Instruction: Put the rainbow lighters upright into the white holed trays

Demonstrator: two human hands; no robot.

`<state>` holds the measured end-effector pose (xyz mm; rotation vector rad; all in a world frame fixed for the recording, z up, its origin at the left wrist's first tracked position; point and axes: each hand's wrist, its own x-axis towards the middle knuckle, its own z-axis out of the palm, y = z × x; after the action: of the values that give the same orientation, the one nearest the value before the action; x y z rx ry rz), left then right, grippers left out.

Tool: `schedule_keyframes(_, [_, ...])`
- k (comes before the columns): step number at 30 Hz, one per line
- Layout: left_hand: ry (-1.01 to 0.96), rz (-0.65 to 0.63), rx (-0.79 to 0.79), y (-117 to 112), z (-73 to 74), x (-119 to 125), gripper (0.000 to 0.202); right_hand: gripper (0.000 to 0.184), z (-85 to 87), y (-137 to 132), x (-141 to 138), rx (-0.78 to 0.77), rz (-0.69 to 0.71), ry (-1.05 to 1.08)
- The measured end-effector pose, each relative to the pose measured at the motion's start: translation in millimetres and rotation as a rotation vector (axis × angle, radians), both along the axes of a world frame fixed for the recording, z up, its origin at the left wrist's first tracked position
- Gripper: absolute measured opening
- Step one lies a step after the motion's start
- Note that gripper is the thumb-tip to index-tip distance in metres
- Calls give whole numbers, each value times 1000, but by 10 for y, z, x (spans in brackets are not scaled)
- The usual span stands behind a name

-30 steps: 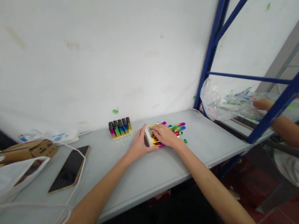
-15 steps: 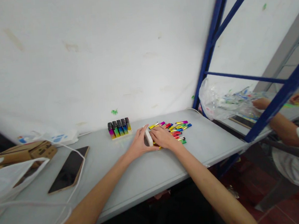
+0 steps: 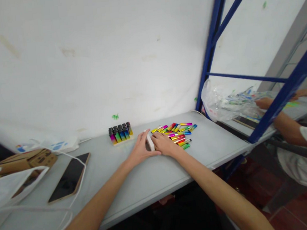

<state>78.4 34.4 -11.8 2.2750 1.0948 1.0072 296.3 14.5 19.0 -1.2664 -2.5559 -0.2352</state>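
My left hand (image 3: 141, 148) is closed around a small white tray (image 3: 150, 143), which stands tilted on its edge above the table. Against the tray's right side lies my right hand (image 3: 164, 143), its fingers bent together; what they hold, if anything, is hidden. Just beyond the right hand, shiny lighter bodies (image 3: 178, 138) in yellow, red, green, blue and purple lie in a loose pile. To the left of my hands, lighters with black tops (image 3: 120, 132) stand upright in rows in another white tray (image 3: 118, 143).
On the left of the grey table (image 3: 138, 188) lie a dark tablet (image 3: 69, 178), a white cable (image 3: 80, 184), a cardboard box (image 3: 36, 159) and a white bag (image 3: 9, 188). A blue metal frame (image 3: 209, 53) rises at right. Past it, another person's arm (image 3: 289, 126) reaches near plastic bags (image 3: 222, 103).
The view has shifted slightly, so things sit a little further left. Both my hands remain at the white tray. The right hand's fingers have moved slightly beside it.
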Motion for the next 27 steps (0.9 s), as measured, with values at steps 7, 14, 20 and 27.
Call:
schedule_keyframes(7, [1, 56, 19, 0, -4, -221, 117, 33, -8, 23, 90, 20, -49, 22])
schedule_keyframes(14, [-7, 32, 12, 40, 20, -75, 115, 24, -141, -3, -8, 39, 65, -5])
schedule_keyframes(20, [0, 144, 61, 70, 27, -349, 106, 26, -76, 41, 173, 69, -81, 95])
schedule_keyframes(27, [-30, 325, 164, 118, -44, -228, 74, 17, -102, 60, 156, 36, 75, 229])
